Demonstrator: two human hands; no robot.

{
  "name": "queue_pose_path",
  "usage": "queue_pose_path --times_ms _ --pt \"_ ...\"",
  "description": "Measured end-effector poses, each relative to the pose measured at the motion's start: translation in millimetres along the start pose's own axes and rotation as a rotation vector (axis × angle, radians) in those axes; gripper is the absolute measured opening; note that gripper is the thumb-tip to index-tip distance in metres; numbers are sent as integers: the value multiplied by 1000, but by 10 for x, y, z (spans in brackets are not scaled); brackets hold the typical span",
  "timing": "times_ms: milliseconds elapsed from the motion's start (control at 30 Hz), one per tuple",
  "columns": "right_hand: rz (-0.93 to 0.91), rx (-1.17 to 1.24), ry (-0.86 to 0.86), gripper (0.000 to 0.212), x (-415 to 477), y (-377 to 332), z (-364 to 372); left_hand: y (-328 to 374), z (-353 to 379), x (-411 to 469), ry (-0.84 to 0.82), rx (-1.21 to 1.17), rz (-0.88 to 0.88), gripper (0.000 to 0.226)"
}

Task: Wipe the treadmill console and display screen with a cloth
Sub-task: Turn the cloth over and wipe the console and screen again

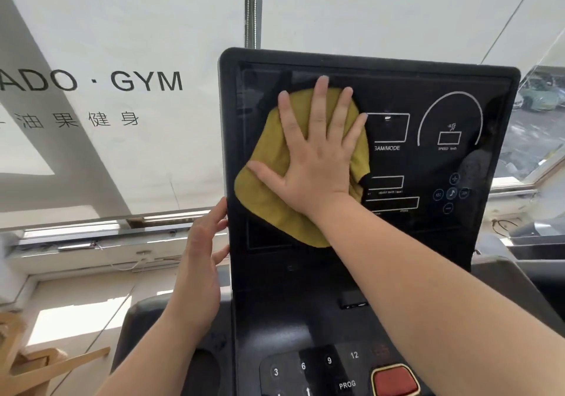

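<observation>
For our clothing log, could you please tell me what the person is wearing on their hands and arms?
Nothing is worn that shows. The left hand and the right hand are bare, with no gloves, rings or watch. The left forearm and the right forearm are bare to the picture's edge; no sleeve is in view.

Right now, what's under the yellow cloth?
The black display screen is under the yellow cloth, which the right hand presses flat against it. Beside the cloth you can see white outlined boxes. Whatever is printed beneath the cloth is covered.
</observation>
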State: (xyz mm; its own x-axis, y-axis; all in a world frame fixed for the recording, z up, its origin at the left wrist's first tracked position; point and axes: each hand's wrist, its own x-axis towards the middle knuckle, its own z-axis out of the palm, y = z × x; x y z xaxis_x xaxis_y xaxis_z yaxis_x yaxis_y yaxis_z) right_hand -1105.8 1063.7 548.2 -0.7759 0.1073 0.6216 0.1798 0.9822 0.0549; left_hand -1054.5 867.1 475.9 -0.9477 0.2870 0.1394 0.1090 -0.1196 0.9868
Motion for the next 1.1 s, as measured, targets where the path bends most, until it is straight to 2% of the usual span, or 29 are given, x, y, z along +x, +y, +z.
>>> queue_pose_path --times_ms 100,167,233,333,400,567,633,700,800,933,1000,1100 --pt "-224 -22 -26 101 -438 -52 173 -30 16 9 47 44 38 93" --pt "-327 -39 -31 98 -733 60 298 -76 37 -1 70 166 96 94" --pt "-401 -62 -28 94 -942 275 394 -124 59 -15 75 283 140 89" --pt "-423 -85 -6 93 -968 719 411 -139 21 -11 72 322 158 85" --pt "-298 -100 -1 98 -814 996 340 -141 -35 -19 38 350 167 81" --pt "341 87 -3 103 -55 1070 -4 -156 -67 -76 -9 379 126 81" --pt "413 125 22 104 250 811 -103 -157 -63 -70 3 376 111 83" --pt "330 100 37 104 407 482 -154 -145 -45 -62 15 372 121 82" --pt "12 13 40 98 290 76 -106 -126 -13 -60 48 341 152 75" --pt "-411 -45 38 84 -192 218 105 -130 27 -59 98 347 159 74" --pt "-452 -68 29 82 -388 553 208 -133 54 -62 113 392 164 77" --pt "-291 -102 -11 85 -566 1119 242 -81 114 -78 123 489 176 81"
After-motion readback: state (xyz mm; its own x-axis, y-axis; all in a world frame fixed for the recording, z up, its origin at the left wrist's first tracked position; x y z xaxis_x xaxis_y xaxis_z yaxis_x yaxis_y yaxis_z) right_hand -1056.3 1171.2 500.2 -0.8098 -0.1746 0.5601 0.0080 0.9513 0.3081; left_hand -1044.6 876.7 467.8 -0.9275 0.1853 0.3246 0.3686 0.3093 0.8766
